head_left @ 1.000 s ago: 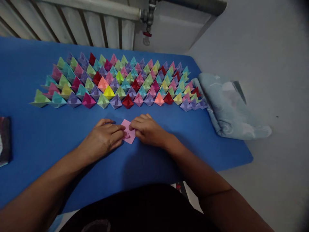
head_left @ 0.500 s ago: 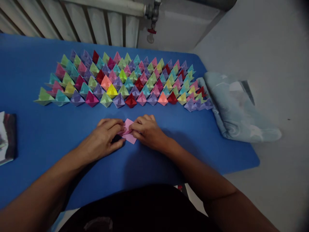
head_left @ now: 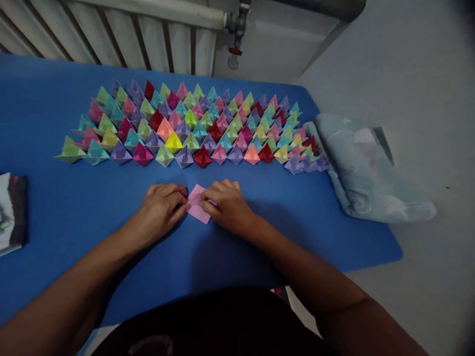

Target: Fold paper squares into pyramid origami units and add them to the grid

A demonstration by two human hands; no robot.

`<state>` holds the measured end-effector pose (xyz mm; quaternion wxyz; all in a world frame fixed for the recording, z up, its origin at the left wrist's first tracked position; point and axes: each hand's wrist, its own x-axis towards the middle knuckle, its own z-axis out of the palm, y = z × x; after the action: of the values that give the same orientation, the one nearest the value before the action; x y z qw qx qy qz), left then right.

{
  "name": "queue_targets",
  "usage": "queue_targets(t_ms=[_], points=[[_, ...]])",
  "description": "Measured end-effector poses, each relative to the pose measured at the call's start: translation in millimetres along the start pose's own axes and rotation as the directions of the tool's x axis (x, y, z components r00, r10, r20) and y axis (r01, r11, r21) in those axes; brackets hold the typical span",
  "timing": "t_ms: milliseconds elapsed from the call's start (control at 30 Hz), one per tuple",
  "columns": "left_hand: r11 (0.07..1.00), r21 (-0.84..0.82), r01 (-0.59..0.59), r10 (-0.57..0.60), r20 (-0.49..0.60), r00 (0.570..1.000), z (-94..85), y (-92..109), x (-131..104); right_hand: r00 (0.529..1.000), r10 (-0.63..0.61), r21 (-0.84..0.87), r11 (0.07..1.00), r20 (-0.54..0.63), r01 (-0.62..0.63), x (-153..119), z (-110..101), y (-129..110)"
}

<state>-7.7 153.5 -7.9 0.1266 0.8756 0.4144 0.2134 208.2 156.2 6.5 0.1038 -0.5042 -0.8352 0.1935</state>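
Observation:
A small pink square of origami paper (head_left: pixel 199 212) lies turned like a diamond on the blue table, between my hands. My left hand (head_left: pixel 163 201) pinches its left corner between thumb and fingers. On the other side, my right hand (head_left: pixel 227 203) grips the right part, with thumb and forefinger pressed near the middle of the sheet. The fingers cover both side corners, so the folds there are hidden. Just beyond my hands, many folded paper boats (head_left: pixel 184 156) in several colours stand in close rows.
The blue table (head_left: pixel 148 277) runs up to a white radiator (head_left: pixel 156 47) with a red-handled valve (head_left: pixel 235 51). A folded light-blue blanket (head_left: pixel 356 168) lies at the right edge. Part of a white and dark packet (head_left: pixel 15 212) shows at the far left.
My left fingers have drawn back to the left corner, and the pink paper now looks flatter, with more of its surface showing. The whole view has shifted slightly.

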Motion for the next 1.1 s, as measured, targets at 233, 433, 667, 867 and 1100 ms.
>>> queue_targets(t_ms=[233, 433, 667, 867, 1100], points=[[0.992, 0.071, 0.104, -0.104, -0.002, 0.995, 2.3, 3.6, 1.1, 0.997, 0.080, 0.000, 0.997, 0.007, -0.080, 2.2, -1.5, -8.4], [0.988, 0.074, 0.134, -0.135, -0.004, 0.991, 4.0, 3.1, 1.9, 0.996, 0.090, -0.022, 0.996, -0.010, -0.091, 3.1, 1.4, -9.7], [0.976, 0.033, 0.213, -0.214, 0.032, 0.976, 3.4, 0.1, 4.5, 0.996, 0.085, -0.028, 0.996, -0.029, -0.086, 3.2, 3.1, -9.3], [0.972, 0.040, 0.230, -0.231, 0.024, 0.973, 4.2, -0.3, 4.1, 0.996, 0.088, -0.026, 0.996, -0.035, -0.089, 3.0, 2.8, -9.5], [0.989, 0.030, 0.146, -0.146, 0.012, 0.989, 2.8, -2.8, 3.1, 0.995, 0.078, -0.014, 0.997, -0.064, -0.079, 2.8, 4.0, -8.9]])
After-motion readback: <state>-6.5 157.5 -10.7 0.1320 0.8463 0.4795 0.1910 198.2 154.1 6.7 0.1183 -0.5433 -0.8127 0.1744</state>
